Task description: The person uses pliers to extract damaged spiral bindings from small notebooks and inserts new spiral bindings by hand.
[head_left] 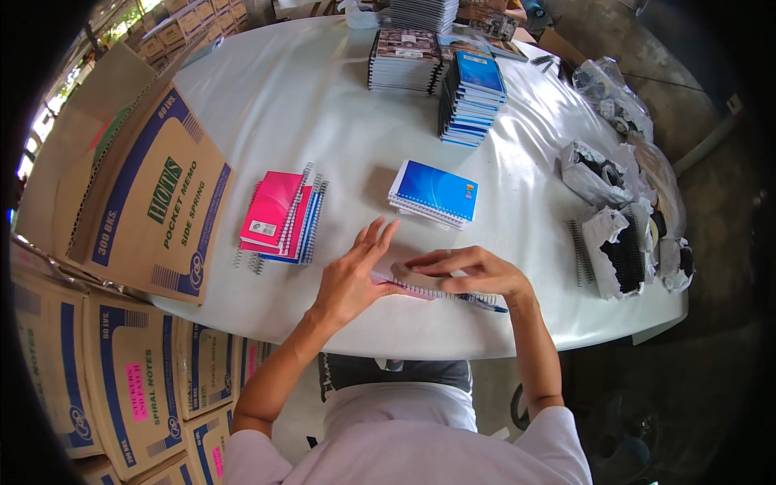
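Note:
A spiral notebook (419,280) with a brownish-grey back cover and pink edge lies tilted between my hands near the table's front edge. My right hand (477,271) curls over it, fingers on the cover and thumb side by the wire coil. My left hand (353,273) has its fingers stretched out and apart, the thumb touching the notebook's left end. A pen-like blue tip (489,304) pokes out under my right hand; what it belongs to is hidden. Ahead of my hands sits a small stack of blue notebooks (435,191). Pink and blue spiral notebooks (275,212) are piled to the left.
An open cardboard box (162,190) stands at the table's left edge, with more boxes (133,380) stacked below. Tall notebook stacks (473,97) rise at the back. Torn paper packs of black coils (618,250) line the right side. Another person's arm shows at the far edge.

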A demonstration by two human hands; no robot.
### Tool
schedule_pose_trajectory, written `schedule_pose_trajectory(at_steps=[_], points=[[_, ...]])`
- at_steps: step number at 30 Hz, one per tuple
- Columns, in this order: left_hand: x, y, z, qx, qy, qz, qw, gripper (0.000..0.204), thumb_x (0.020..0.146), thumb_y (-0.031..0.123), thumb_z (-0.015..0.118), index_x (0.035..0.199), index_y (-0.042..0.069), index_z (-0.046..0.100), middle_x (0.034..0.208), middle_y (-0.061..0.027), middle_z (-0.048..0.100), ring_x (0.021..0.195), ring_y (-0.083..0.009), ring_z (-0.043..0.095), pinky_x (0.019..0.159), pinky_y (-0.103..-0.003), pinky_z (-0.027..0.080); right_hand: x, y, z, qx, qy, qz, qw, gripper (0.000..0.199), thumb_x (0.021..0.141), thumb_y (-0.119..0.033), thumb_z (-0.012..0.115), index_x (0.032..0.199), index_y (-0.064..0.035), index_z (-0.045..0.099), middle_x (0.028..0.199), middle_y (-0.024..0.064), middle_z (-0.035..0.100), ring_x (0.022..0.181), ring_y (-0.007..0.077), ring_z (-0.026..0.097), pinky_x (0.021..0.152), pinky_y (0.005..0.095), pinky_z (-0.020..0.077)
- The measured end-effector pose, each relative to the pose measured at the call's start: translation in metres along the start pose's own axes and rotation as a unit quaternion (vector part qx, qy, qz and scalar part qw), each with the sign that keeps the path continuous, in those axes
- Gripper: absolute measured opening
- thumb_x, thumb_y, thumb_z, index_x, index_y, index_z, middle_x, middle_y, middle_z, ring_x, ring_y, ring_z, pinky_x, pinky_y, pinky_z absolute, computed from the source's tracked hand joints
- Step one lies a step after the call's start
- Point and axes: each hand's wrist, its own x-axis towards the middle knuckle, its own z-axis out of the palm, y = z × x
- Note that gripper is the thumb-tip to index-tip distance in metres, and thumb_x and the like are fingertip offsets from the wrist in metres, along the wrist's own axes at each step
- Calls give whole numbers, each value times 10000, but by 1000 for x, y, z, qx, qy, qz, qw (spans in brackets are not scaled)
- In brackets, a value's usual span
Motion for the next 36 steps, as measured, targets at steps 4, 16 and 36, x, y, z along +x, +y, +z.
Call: schedule_pose_trajectory(at_steps=[4,16,36], points=[[-5,-13,13,-147,62,-44,986,1141,603,250,910,1536,176,258,1441,-191,489,1250,-311,565,923,-372,535,3,-2,1,-41,20,53,998,457,848,-309,716,1183,2,690,1299,155,624,1178,281,582,1024,369,420],[-16,-23,34,-303,61,-103,945,1106,670,133,866,1559,165,208,1346,-153,598,1104,-127,591,875,-322,539,14,1,0,-45,-6,31,999,451,851,-258,718,1191,34,672,1258,196,634,1172,282,576,1015,365,419],[-17,-40,38,-463,53,-154,871,1147,713,-45,809,1568,277,114,1556,-209,292,1338,-248,443,1004,-316,501,37,-6,11,-66,4,35,997,416,880,-273,699,1188,7,683,1250,178,639,1171,276,587,1034,352,420]])
